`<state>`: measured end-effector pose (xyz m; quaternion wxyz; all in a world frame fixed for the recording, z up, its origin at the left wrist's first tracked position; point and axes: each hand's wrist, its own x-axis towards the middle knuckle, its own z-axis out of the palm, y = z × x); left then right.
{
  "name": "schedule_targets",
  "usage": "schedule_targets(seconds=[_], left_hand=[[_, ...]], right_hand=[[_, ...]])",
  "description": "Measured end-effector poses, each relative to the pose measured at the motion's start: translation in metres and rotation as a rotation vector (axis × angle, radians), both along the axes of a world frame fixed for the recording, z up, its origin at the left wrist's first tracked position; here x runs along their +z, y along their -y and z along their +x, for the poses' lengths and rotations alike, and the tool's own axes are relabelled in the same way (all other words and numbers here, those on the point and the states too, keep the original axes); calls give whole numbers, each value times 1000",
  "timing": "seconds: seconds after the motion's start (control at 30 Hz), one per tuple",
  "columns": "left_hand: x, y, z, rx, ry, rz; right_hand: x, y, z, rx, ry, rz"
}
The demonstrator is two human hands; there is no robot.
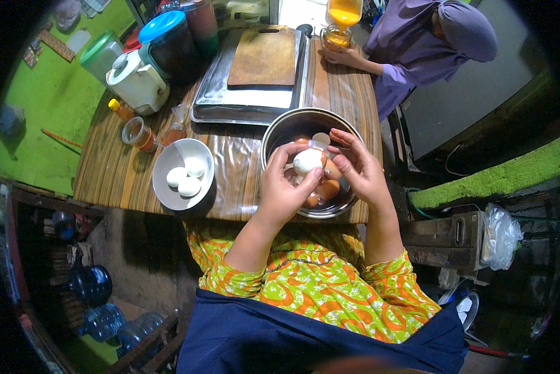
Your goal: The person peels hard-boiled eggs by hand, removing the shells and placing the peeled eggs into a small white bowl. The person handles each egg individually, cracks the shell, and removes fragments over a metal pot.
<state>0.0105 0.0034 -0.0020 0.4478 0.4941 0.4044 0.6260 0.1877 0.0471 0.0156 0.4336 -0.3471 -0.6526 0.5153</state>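
My left hand [283, 192] holds a partly peeled boiled egg [308, 161] over a metal pot [271, 133]. White shows on most of the egg, with brown shell left along its right side. Close by on the right, my right hand [366, 174] has its fingers apart and nothing visibly gripped. Inside the pot are several brown eggs [328, 189] and pale shell pieces [320, 138], partly hidden by my hands. To the left, a white bowl [166, 154] contains three peeled eggs [189, 186].
Behind the pot lies an upturned metal tray [230, 105] bearing a wooden cutting board [264, 59]. Jugs, including a white one [136, 84], and a small plastic cup [139, 135] stand at left. At upper right, a person in purple [411, 47] pours orange liquid into a glass jar [337, 38].
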Motion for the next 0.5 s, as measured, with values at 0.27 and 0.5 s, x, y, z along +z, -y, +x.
schedule_targets(seconds=[0.27,0.5], left_hand=[[19,6,-17,113,-417,203],[21,2,-17,128,-561,320]], right_hand=[[17,-26,22,127,282,177],[32,-38,22,-15,332,150]])
